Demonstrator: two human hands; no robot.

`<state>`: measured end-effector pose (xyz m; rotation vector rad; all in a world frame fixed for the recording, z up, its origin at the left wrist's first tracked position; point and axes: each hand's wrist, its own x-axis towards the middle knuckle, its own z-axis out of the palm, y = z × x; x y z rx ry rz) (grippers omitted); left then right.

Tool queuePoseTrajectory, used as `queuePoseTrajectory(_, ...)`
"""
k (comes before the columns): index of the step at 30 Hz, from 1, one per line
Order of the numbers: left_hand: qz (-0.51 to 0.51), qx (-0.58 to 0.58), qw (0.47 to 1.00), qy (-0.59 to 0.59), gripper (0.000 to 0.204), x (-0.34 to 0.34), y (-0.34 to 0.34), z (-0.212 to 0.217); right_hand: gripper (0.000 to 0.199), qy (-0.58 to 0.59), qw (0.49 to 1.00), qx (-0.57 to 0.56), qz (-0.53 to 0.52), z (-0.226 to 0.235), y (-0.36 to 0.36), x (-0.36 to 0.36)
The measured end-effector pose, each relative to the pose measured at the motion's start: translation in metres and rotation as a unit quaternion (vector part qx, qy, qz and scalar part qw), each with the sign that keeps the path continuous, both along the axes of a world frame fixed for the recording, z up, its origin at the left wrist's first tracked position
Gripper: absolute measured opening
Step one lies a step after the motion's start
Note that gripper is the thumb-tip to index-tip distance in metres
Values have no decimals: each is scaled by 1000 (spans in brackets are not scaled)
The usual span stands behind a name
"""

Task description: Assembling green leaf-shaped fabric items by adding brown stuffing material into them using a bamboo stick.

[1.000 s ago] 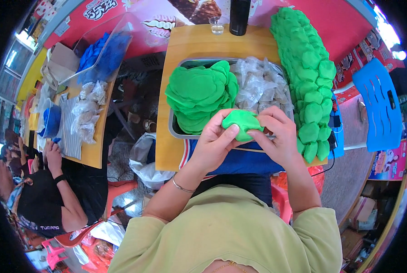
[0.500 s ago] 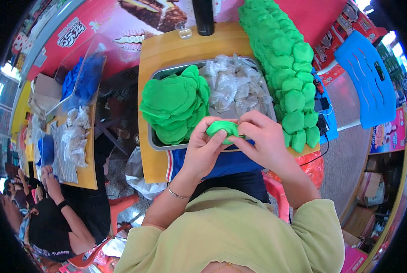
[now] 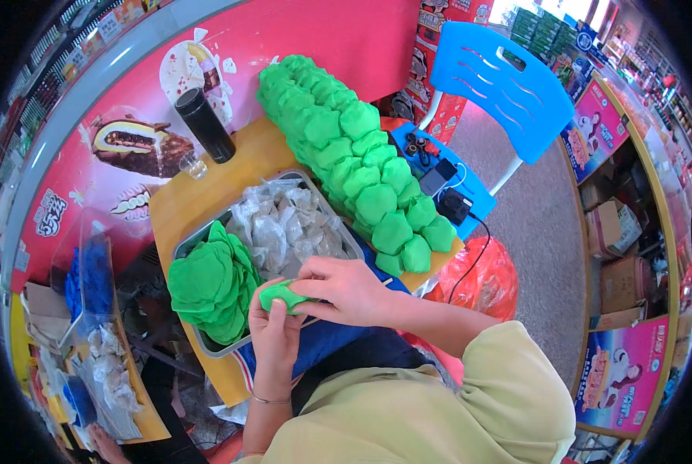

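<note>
A folded green petal-like piece (image 3: pixel 276 295) of thin, soft material is pinched by both my hands over the near side of a grey metal tray (image 3: pixel 224 351). My left hand (image 3: pixel 275 332) holds it from below, thumb on its face. The fingers of my right hand (image 3: pixel 346 290) are closed on its right edge. In the tray, a stack of flat round green sheets (image 3: pixel 211 282) lies on the left, and several small clear plastic-wrapped bundles (image 3: pixel 284 224) lie on the right. Rows of puffy green wrapped pieces (image 3: pixel 354 166) are heaped right of the tray.
On the wooden table (image 3: pixel 172 197), a black bottle (image 3: pixel 205 124) and a small clear cup (image 3: pixel 194 166) stand beyond the tray. To the right are a blue chair (image 3: pixel 508 89), black adapters (image 3: pixel 453 205) and a red plastic bag (image 3: pixel 485 274). A co-worker's hand (image 3: pixel 106 445) shows lower left.
The view has swung to the right, so the tray and table appear further left and tilted. Both hands still hold the green piece, which looks more tightly folded.
</note>
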<state>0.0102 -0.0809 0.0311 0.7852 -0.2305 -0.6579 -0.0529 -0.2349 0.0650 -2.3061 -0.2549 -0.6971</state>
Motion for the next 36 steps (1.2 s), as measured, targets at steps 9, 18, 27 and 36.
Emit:
queuePoseTrajectory(9,2,7,1000,-6,11,-18,-7,8,15,-19,1000,-7,-18,-3,-3,-20)
queuePoseTrajectory(18,-1,41,999,15,6,-35,-6,-10,19,4,1000,-25,-15,-6,0,-40)
queuePoseTrajectory(27,28,13,999,45,12,-53,-6,-3,23,35,985,153,-74,-8,20,-44)
queuePoseTrajectory(36,48,-20,992,115,16,-56,10,-14,20,61,992,109,-13,-16,31,-33)
